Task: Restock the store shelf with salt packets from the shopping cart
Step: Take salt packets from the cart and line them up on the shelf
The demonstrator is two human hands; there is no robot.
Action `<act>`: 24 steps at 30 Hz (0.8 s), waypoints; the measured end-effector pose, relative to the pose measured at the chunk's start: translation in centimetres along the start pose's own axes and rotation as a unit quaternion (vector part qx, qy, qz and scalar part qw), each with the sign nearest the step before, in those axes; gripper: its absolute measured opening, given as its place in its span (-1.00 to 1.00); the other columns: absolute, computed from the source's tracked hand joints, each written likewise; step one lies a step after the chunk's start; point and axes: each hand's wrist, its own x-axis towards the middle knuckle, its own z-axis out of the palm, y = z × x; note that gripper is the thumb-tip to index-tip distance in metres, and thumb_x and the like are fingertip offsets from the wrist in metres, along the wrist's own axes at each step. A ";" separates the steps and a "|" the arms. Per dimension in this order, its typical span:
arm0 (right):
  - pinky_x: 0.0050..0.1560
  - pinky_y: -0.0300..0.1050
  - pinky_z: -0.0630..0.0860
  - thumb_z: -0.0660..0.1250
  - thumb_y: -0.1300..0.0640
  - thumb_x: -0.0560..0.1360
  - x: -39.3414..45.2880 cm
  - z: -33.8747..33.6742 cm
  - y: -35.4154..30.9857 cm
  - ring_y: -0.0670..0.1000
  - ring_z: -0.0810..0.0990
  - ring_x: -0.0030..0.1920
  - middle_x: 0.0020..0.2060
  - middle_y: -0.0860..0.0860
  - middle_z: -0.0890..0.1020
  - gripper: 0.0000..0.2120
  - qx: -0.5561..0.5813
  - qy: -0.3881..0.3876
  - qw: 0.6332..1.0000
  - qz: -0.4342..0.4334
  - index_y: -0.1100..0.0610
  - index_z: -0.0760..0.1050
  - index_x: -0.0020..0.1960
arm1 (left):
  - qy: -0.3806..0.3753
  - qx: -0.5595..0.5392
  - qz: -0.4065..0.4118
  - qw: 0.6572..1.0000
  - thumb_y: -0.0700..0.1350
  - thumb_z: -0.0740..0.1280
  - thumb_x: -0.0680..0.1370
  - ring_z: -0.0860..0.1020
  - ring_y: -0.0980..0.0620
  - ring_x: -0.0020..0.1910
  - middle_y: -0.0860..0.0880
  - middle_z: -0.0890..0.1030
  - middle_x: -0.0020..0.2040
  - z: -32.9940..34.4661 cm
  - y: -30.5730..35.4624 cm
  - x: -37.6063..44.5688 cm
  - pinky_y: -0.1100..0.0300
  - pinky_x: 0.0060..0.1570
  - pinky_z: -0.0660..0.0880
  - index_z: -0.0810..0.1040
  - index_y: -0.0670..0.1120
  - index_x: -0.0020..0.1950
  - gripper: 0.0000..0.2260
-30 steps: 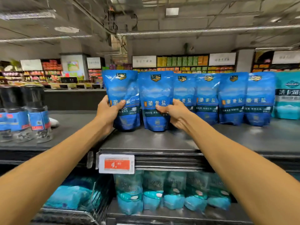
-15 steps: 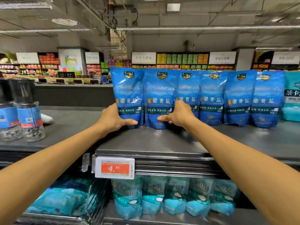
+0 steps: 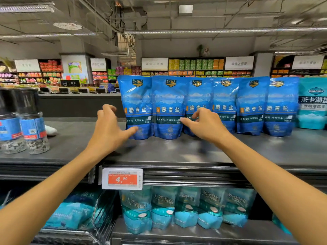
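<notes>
Several blue salt packets stand upright in a row on the dark top shelf (image 3: 177, 152). The leftmost packet (image 3: 136, 103) and the second packet (image 3: 169, 103) stand side by side at the row's left end. My left hand (image 3: 109, 129) hovers just left of the leftmost packet, fingers loosely spread, thumb tip near its lower corner, holding nothing. My right hand (image 3: 205, 124) hovers in front of the third packet (image 3: 198, 96), fingers relaxed, index pointing toward the second packet, holding nothing.
Two black-capped grinder jars (image 3: 33, 124) stand at the shelf's left. A teal salt bag (image 3: 312, 103) ends the row at right. A red price tag (image 3: 122, 179) hangs on the shelf edge. Teal packets (image 3: 177, 207) fill the lower shelf; a wire basket (image 3: 74, 213) holds more.
Both hands have let go of the two left packets and pulled back a little toward me. The packets stay standing on the shelf.
</notes>
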 end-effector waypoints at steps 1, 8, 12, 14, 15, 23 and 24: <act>-0.14 -0.06 0.43 0.38 -0.14 0.53 -0.7 -0.6 0.4 0.06 0.58 -0.09 -0.23 0.07 0.64 -0.64 0.037 0.010 0.999 -0.005 0.18 0.50 -0.02 | 0.027 -0.051 0.000 0.998 0.04 0.53 0.41 0.53 0.08 -0.14 -0.06 0.49 0.08 -0.2 0.6 -0.6 0.25 -0.13 0.38 0.34 -0.10 0.22 -0.46; -0.53 -0.13 0.49 0.35 0.19 0.59 -7.6 -5.5 3.9 0.03 0.60 -0.45 -0.32 0.09 0.62 -0.87 0.391 0.064 0.918 0.006 0.22 0.56 -0.10 | -0.089 -0.470 -0.016 0.878 -0.20 0.30 0.61 0.48 0.03 -0.49 -0.04 0.58 -0.32 0.7 8.4 -4.8 0.17 -0.50 0.47 0.49 -0.11 -0.04 -0.96; -0.56 -0.14 0.46 0.34 0.23 0.58 -12.2 -7.9 7.2 0.07 0.57 -0.50 -0.37 0.04 0.62 -0.90 0.388 0.133 0.912 0.006 0.21 0.54 -0.11 | -0.164 -0.495 0.037 0.853 -0.21 0.27 0.62 0.48 0.02 -0.46 0.00 0.58 -0.33 3.5 13.6 -8.1 0.19 -0.51 0.43 0.50 -0.13 0.00 -0.96; -0.57 -0.17 0.43 0.34 0.23 0.58 -14.7 -9.1 9.2 0.08 0.55 -0.53 -0.38 0.03 0.61 -0.90 0.347 0.176 0.921 0.009 0.19 0.53 -0.12 | -0.188 -0.497 0.051 0.846 -0.23 0.25 0.63 0.46 0.02 -0.47 0.02 0.58 -0.34 5.2 16.0 -10.0 0.22 -0.55 0.37 0.49 -0.16 0.02 -0.96; -0.58 -0.19 0.41 0.34 0.24 0.58 -16.0 -9.6 10.4 0.08 0.54 -0.55 -0.40 0.03 0.61 -0.89 0.327 0.197 0.924 0.012 0.17 0.52 -0.13 | -0.199 -0.499 0.063 0.841 -0.25 0.24 0.62 0.44 0.04 -0.48 0.02 0.58 -0.35 6.2 17.1 -11.1 0.23 -0.55 0.36 0.49 -0.16 0.03 -0.96; -0.52 -0.28 0.39 0.40 0.25 0.54 -30.1 -14.5 19.9 0.03 0.50 -0.58 -0.39 0.19 0.58 -0.84 0.221 0.333 0.909 0.115 0.18 0.50 -0.21 | -0.365 -0.540 0.164 0.740 -0.26 0.25 0.60 0.44 0.01 -0.51 -0.02 0.59 -0.32 13.5 26.7 -21.6 0.36 -0.54 0.35 0.44 -0.18 0.06 -0.95; -0.52 -0.26 0.40 0.40 0.22 0.54 -32.3 -15.2 20.9 0.04 0.51 -0.58 -0.40 0.17 0.58 -0.84 0.212 0.351 0.901 0.143 0.21 0.50 -0.20 | -0.398 -0.540 0.161 0.724 -0.28 0.24 0.61 0.43 -0.01 -0.51 -0.03 0.58 -0.32 14.9 28.0 -23.5 0.37 -0.53 0.35 0.43 -0.20 0.07 -0.95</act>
